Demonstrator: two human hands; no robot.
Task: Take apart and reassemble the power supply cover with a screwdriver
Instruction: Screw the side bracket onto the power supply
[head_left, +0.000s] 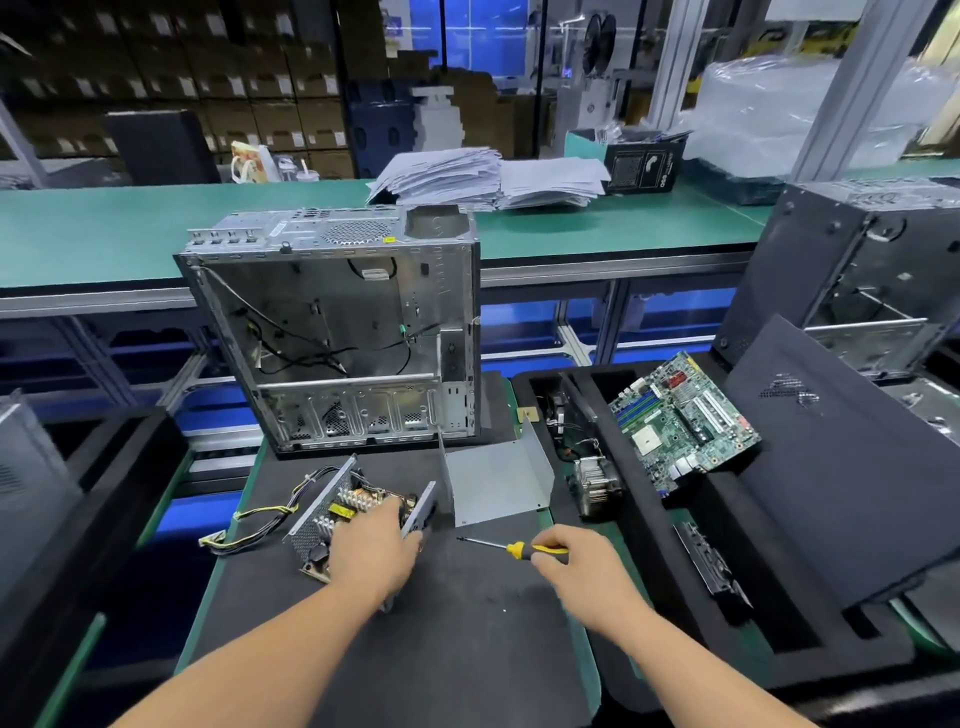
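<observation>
Low centre-right, the right hand (582, 564) grips the yellow handle of the screwdriver (511, 547), whose shaft lies level, tip pointing left. Left of it, the left hand (374, 545) clasps the opened power supply (343, 512) on the tabletop (467, 623). The removed grey cover (496, 480) lies just above the screwdriver tip.

One head-worn wide-angle cam, looking fwd and down over both forearms, close above the surface (467, 623); far bench and shelves in bkgd, edges bowed.
</observation>
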